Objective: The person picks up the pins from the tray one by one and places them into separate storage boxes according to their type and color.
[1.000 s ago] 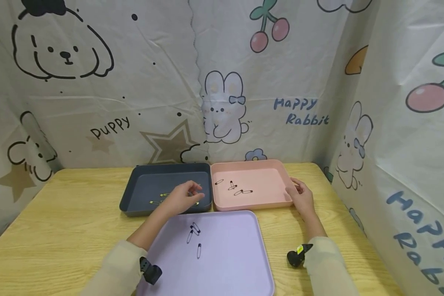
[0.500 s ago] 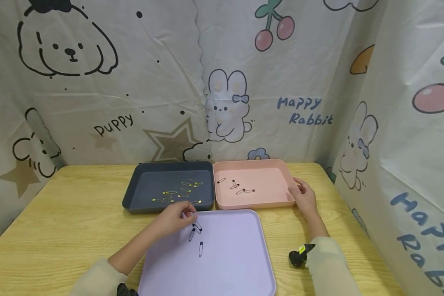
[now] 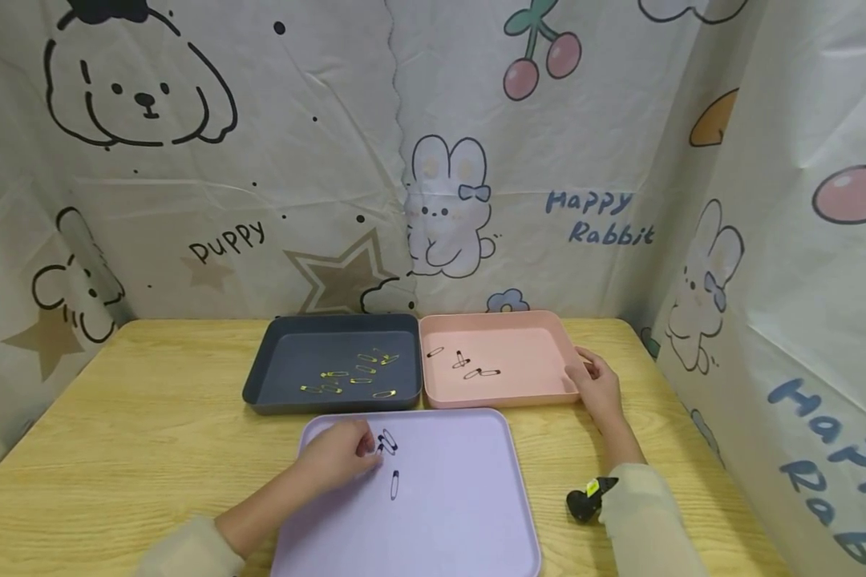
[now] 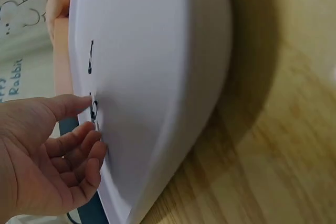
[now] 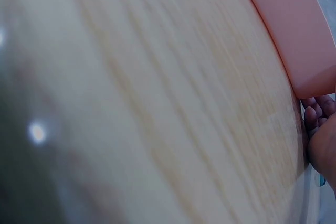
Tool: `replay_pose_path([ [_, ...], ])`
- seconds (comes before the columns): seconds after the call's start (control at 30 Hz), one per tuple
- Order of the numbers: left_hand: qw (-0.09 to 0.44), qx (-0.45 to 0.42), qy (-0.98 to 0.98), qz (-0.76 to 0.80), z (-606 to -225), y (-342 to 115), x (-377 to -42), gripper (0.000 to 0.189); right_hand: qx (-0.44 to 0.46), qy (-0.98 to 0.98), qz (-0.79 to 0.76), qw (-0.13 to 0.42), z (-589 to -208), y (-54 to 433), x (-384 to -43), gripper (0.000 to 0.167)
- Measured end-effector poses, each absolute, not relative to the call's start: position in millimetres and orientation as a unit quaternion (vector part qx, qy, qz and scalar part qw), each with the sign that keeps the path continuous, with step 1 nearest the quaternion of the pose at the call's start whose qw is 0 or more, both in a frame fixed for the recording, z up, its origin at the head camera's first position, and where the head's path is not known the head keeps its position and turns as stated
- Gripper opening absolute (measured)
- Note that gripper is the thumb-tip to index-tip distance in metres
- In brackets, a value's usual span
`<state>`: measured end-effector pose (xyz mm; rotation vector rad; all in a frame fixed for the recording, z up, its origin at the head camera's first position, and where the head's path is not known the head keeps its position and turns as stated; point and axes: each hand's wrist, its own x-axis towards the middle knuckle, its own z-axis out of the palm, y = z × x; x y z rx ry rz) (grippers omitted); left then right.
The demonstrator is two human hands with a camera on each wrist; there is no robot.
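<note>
My left hand (image 3: 339, 453) is over the far left of the lavender tray (image 3: 462, 529), fingertips right at a small cluster of black-headed safety pins (image 3: 388, 441). In the left wrist view, thumb and forefinger stand apart on either side of a safety pin (image 4: 94, 109). Another black safety pin (image 3: 394, 485) lies by itself nearer the front. At the right end of the pink tray (image 3: 505, 327), my right hand (image 3: 597, 389) grips the wall, thumb at the rim and fingers outside. In the right wrist view the curled fingers (image 5: 311, 118) show beside the tray's corner.
A dark grey tray (image 3: 289, 344) with several yellow safety pins (image 3: 361, 381) touches the pink tray's left side. Several black safety pins (image 3: 461, 360) lie in the pink tray. A printed cloth (image 3: 317, 184) hangs behind the wooden table (image 3: 151, 417) and along its right side.
My left hand has come from over the dark grey tray, toward me, down to the black safety pins on the lavender tray. My right hand stays on the pink tray. The head view has shifted slightly.
</note>
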<state>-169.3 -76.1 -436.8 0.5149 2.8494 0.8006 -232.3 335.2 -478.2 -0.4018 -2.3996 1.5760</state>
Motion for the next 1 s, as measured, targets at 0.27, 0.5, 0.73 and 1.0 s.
replay_pose_path([
  [0.27, 0.052, 0.165, 0.961, 0.217, -434, -75, -164, 0.017, -0.136, -0.821, 0.542, 0.119, -480, 337, -232, 0.049],
  [0.5, 0.073, 0.156, 0.959, 0.224, -433, -77, -167, 0.015, -0.131, -0.822, 0.541, 0.123, -480, 337, -233, 0.05],
  [0.73, 0.097, 0.155, 0.957, 0.225, -429, -79, -167, 0.015, -0.133, -0.822, 0.539, 0.129, -479, 336, -232, 0.049],
  [1.0, 0.11, 0.168, 0.949, 0.245, -414, -71, -181, 0.013, -0.132, -0.824, 0.537, 0.125, -479, 336, -232, 0.049],
])
